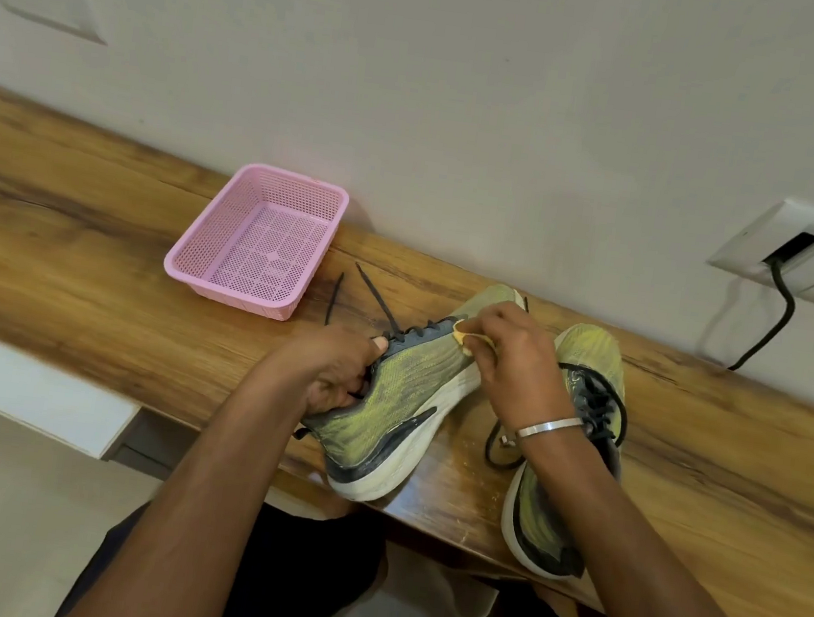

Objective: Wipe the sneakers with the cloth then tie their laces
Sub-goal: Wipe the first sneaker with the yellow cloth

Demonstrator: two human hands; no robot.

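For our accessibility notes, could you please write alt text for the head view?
A person's left hand holds a yellow-green sneaker tilted on a wooden table while the right hand wipes it with a yellow cloth. A second sneaker lies alongside, and an empty pink basket sits behind.

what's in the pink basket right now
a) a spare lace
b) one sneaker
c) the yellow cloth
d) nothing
d: the pink basket shows only its bare mesh bottom, while the yellow cloth is in the right hand against the sneaker that the left hand holds.
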